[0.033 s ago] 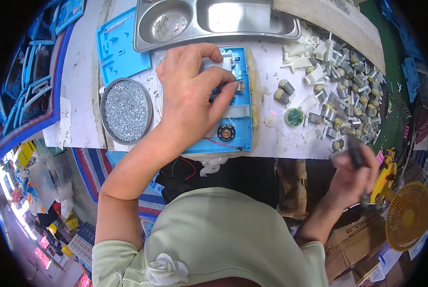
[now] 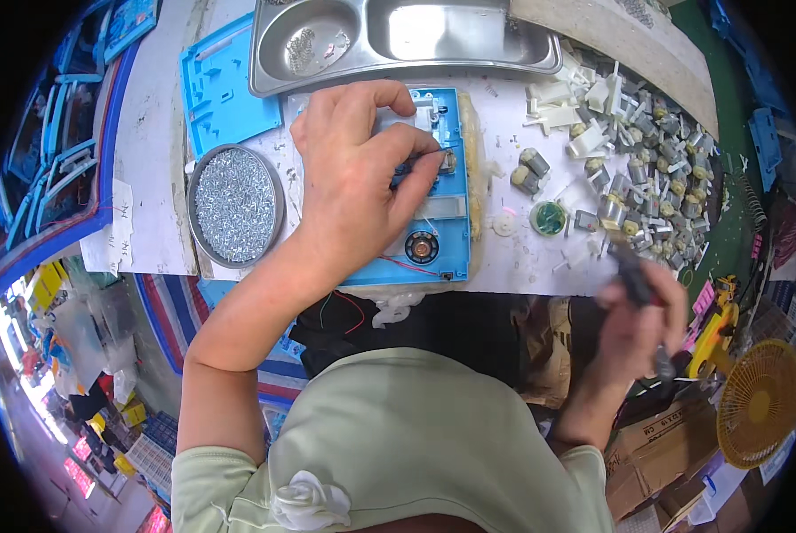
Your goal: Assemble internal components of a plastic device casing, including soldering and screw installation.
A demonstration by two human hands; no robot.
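My left hand (image 2: 358, 164) lies over a blue plastic casing (image 2: 453, 235), thumb and index finger pinched together. What they pinch is too small to make out; a small metal part (image 2: 449, 162) sits right by the fingertips. A round black speaker (image 2: 421, 247) and a clear strip (image 2: 440, 208) show in the casing, and the hand covers its left side. Off to the right, beyond the table's front edge, my right hand (image 2: 633, 333) is closed round a slim black-handled tool (image 2: 633, 277), blurred, shaped like a soldering iron, its tip pointing up toward the table.
Small motors (image 2: 613, 211) and white plastic parts (image 2: 558, 115) are heaped at the right. Near them stands a little round pot of green stuff (image 2: 548, 218). A round tin of screws (image 2: 235, 206), a blue panel (image 2: 229, 98) and a steel tray (image 2: 402, 67) surround the casing.
My right hand has shifted a little left with the black-handled tool. The left hand and casing look the same.
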